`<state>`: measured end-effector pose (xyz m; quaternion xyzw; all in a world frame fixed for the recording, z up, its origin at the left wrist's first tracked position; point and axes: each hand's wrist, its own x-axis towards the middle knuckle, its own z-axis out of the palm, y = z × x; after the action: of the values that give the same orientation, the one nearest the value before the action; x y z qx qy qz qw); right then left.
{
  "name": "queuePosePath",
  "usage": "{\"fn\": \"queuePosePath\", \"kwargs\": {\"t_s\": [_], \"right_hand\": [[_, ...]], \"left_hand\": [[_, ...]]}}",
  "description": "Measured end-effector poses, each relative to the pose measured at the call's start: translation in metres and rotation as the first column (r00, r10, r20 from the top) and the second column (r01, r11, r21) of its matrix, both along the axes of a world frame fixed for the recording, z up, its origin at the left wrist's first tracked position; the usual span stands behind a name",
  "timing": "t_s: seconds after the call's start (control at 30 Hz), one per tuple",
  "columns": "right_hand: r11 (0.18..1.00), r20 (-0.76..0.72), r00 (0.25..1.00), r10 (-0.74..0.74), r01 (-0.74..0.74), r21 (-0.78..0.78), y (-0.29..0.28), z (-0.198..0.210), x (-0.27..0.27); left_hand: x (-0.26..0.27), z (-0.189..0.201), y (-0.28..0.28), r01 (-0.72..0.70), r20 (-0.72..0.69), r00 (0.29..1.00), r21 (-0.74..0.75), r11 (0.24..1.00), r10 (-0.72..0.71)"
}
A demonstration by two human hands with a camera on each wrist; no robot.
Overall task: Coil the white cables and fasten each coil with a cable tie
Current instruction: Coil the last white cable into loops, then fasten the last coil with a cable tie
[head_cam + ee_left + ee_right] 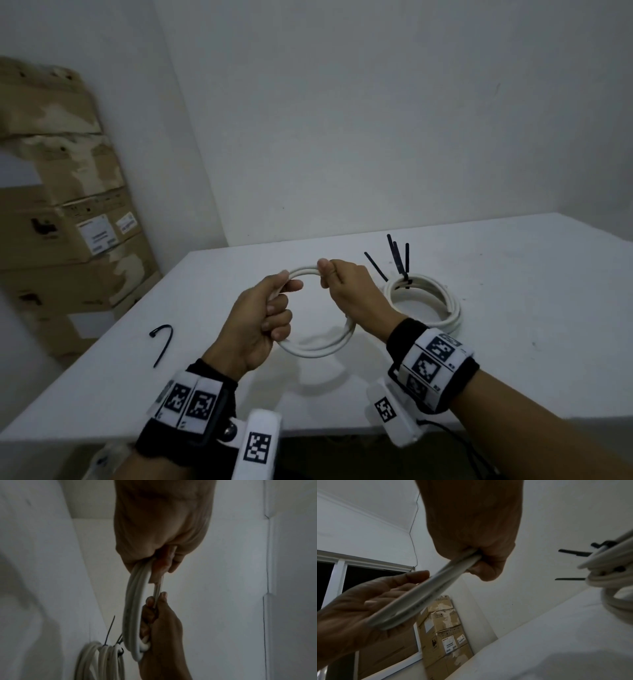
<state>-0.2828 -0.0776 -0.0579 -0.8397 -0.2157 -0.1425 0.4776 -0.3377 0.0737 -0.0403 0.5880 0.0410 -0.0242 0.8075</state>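
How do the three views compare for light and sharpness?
Head view: dim, even light, sharp; the held coil casts a soft shadow on the table. Left wrist view: darkest, with the left hand in silhouette. Right wrist view: dim, the coil smeared by motion blur.

The table [479, 359] runs back to a wall [376, 120]. Above its middle, both hands hold a cable loop [318, 347], the left hand [260, 325] at its nine o'clock side, the right hand [349, 291] at two o'clock. Tied coils [428, 301] lie on the table at the loop's three o'clock, a loose tie [162, 344] at nine o'clock. Boxes [68, 222] stand beyond the table's left edge.
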Motion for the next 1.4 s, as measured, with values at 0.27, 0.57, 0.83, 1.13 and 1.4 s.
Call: {"fn": "queuePosePath", "kwargs": {"t_s": [0.27, 0.57, 0.83, 1.13, 1.4], "right_hand": [[0.989, -0.059, 0.997, 0.048, -0.039, 0.144, 0.052, 0.001, 0.001], [0.917, -0.333, 0.877, 0.347, -0.242, 0.318, 0.133, -0.017, 0.003], [0.772, -0.554, 0.779, 0.294, -0.535, -0.343, 0.205, -0.013, 0.031], [0.384, -0.391, 0.843, 0.368, -0.521, -0.762, 0.277, -0.024, 0.030], [0.265, -0.231, 0.886, 0.402, -0.354, -0.897, 0.244, -0.026, 0.031]], "left_hand": [[-0.007, 0.001, 0.041, -0.187, 0.173, 0.968, 0.008, 0.982, 0.183], [-0.016, -0.011, 0.117, -0.285, 0.196, 0.937, -0.055, 0.957, 0.290], [-0.031, -0.002, 0.195, -0.342, 0.225, 0.924, 0.121, 0.932, 0.309], [-0.041, 0.001, 0.230, -0.383, 0.186, 0.917, 0.158, 0.910, 0.353], [-0.031, 0.001, 0.217, -0.350, 0.173, 0.932, 0.210, 0.913, 0.317]]}}
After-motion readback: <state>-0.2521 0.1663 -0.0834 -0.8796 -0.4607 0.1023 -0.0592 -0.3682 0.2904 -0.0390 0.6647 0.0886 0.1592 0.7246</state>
